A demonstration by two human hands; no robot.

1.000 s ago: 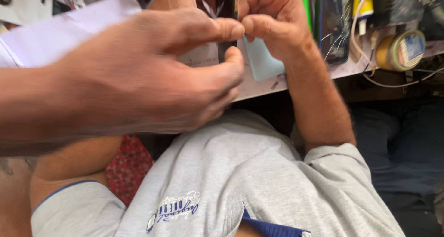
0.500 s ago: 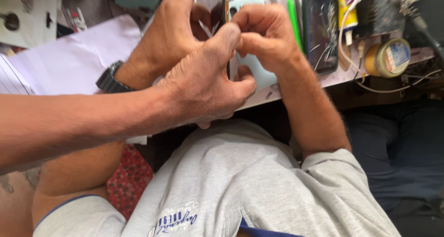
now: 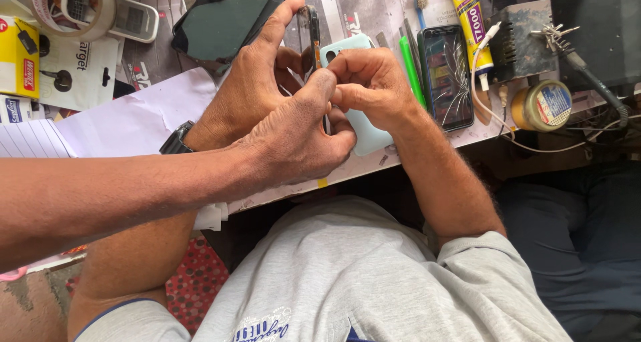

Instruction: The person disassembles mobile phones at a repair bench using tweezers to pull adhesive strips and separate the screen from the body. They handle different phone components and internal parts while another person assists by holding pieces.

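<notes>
Fingers of left hand (image 3: 250,92) and right hand (image 3: 374,88) pinch phone (image 3: 310,38) above cluttered workbench (image 3: 360,12) (co-worker's hand (image 3: 300,138) touching).

A cracked phone (image 3: 446,75), glue tube (image 3: 471,22), toothbrush (image 3: 421,2) and tape roll (image 3: 67,8).

co-worker's hand (image 3: 294,142) lower, thin dark phone (image 3: 311,38) uncovered

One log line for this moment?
left hand: holds phone upright | right hand: at phone edge | another person's hand: over blue case
</notes>
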